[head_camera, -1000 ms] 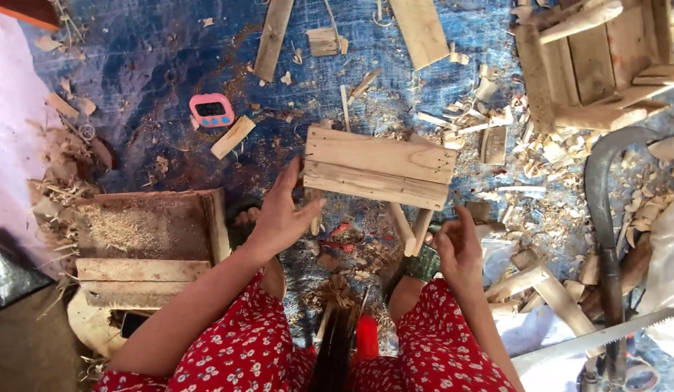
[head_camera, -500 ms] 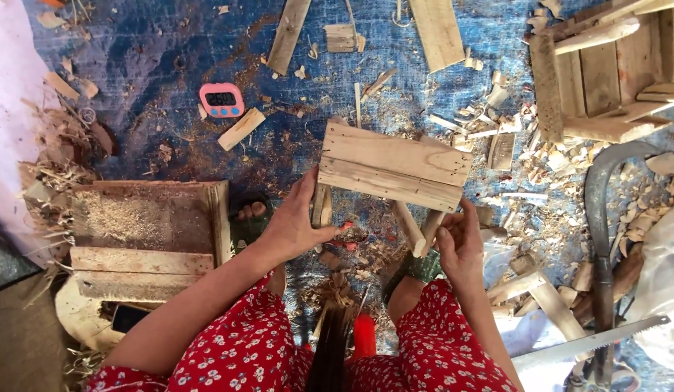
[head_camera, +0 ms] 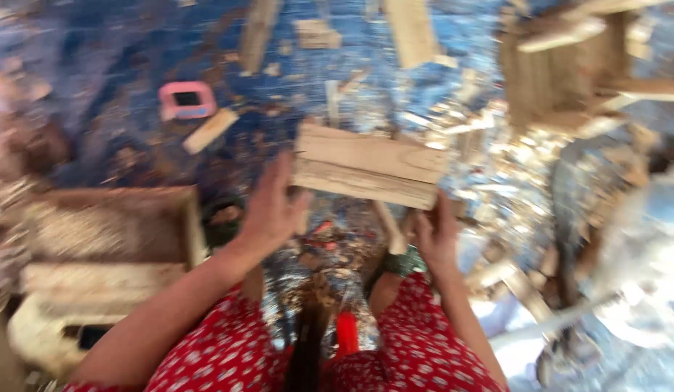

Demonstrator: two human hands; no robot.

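The head view is blurred by motion. A small wooden piece made of pale planks [head_camera: 366, 165] with thin legs below stands over a blue tarp [head_camera: 134, 58]. My left hand [head_camera: 270, 210] grips its left end, fingers up against the planks. On the right end my right hand [head_camera: 437, 231] holds the lower edge, near one leg [head_camera: 388, 226]. Red dotted fabric covers my lap below both arms.
A wooden box [head_camera: 108, 225] with shavings lies at the left. A pink-framed small device [head_camera: 186, 99] and a wood offcut [head_camera: 209, 131] lie behind it. Another wooden frame [head_camera: 569, 65] stands at the top right. Shavings and scraps litter the right side. A red-handled tool [head_camera: 346, 334] lies between my knees.
The view has shifted and blurred. Both hands stay on the plank piece, which sits slightly higher and more to the right in the picture than before.
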